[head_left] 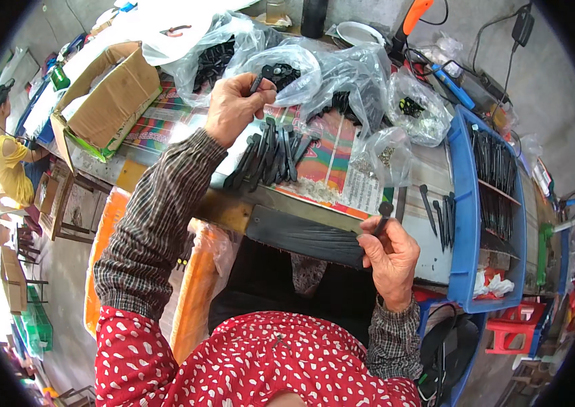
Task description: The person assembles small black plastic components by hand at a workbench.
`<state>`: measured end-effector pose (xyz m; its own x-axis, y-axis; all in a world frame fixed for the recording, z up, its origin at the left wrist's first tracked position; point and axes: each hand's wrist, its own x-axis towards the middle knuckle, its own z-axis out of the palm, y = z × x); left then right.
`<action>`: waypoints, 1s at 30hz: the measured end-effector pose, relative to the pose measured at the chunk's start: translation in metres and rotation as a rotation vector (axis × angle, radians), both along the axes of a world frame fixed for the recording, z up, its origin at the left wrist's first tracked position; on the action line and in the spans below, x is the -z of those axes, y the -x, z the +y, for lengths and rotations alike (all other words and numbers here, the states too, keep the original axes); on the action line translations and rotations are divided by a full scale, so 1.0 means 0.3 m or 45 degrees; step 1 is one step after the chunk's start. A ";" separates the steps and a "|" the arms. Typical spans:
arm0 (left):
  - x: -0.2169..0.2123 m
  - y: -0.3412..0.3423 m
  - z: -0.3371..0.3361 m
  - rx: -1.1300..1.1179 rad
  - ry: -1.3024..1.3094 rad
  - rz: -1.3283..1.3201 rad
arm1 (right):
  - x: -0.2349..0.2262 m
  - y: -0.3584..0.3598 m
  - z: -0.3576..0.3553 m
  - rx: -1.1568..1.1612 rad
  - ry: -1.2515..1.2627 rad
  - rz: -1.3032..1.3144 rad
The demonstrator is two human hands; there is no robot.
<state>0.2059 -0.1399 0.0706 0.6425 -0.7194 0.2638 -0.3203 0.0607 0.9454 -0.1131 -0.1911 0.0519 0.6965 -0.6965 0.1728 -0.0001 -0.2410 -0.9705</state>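
Observation:
My left hand (236, 105) is raised over the far part of the table, beside an open clear bag of small black parts (286, 73). Its fingers pinch a small black piece (257, 83) with a rounded end. Near the table's front edge, my right hand (392, 261) grips a black stick-like part (384, 216) by its lower portion, its round head pointing up. The rest of that part is hidden by the fingers. A pile of similar long black parts (270, 154) lies on the table between my hands.
At right, a divided blue bin (462, 224) holds many long black parts; several more (442, 217) lie beside it. A small bag of tiny metal pieces (388, 157) lies left of them. A cardboard box (114, 95) stands at far left. Another person (10, 163) sits beyond.

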 end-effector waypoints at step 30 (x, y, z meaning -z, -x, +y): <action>0.063 0.577 0.354 0.323 0.198 0.905 | 0.019 -0.017 0.178 -0.368 0.115 0.184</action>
